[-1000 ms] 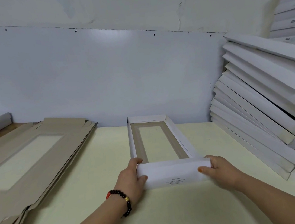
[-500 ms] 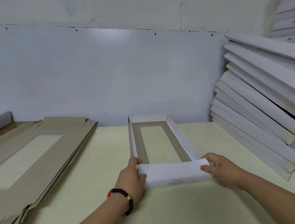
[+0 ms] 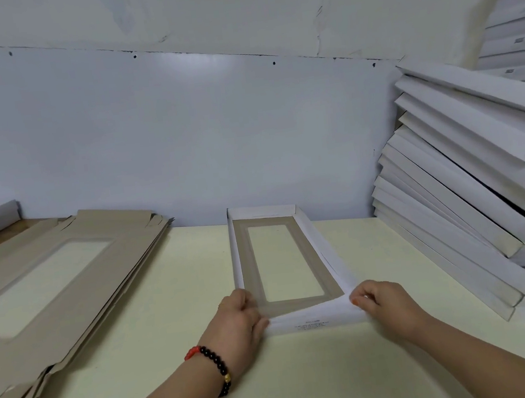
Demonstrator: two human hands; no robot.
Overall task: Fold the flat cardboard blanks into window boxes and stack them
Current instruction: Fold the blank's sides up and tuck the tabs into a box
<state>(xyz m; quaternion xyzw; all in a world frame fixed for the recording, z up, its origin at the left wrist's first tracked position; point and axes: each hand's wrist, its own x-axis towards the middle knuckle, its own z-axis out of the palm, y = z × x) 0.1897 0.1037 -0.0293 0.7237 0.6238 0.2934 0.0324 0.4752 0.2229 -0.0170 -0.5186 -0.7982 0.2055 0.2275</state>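
A: Where's the window box (image 3: 281,262)?
B: Mid table (image 3: 372,366), long axis twd wall, near end flap (image 3: 314,321) at the hands.
A: Grip?
B: Left hand (image 3: 239,324) pinches flap's left corner; right hand (image 3: 386,302) pinches the right, fingers curled.
A: Around it?
B: Flat blanks (image 3: 51,281) piled left, well apart. Folded boxes (image 3: 470,194) stacked right, leaning. Bead bracelet (image 3: 214,366) on left wrist.
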